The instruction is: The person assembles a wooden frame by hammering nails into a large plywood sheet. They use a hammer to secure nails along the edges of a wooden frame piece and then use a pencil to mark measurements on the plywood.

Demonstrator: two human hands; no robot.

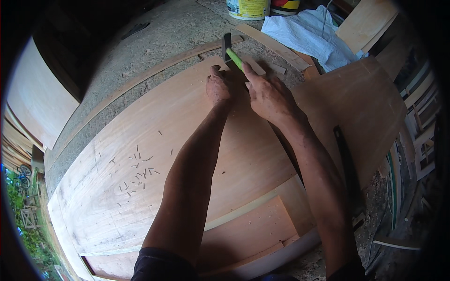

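My right hand (272, 98) grips the green handle of a hammer (234, 58), whose dark head is over the far end of a large plywood panel (154, 110). Close beside it on the left, my left hand (218, 88) rests at the panel's far edge. Its fingers are curled together, and whatever they pinch is too small or hidden to make out. Several loose nails (138, 175) lie scattered on the panel, left of my left forearm. Toward me, a wooden frame (241, 207) with a recessed panel shows along the near side.
A second plywood sheet (347, 103) lies to the right, with a long dark tool (346, 159) on it. Wood strips (276, 47) and a white sack (314, 35) are on the far floor, near a yellow-and-white bucket (248, 8). A board (40, 93) stands at left.
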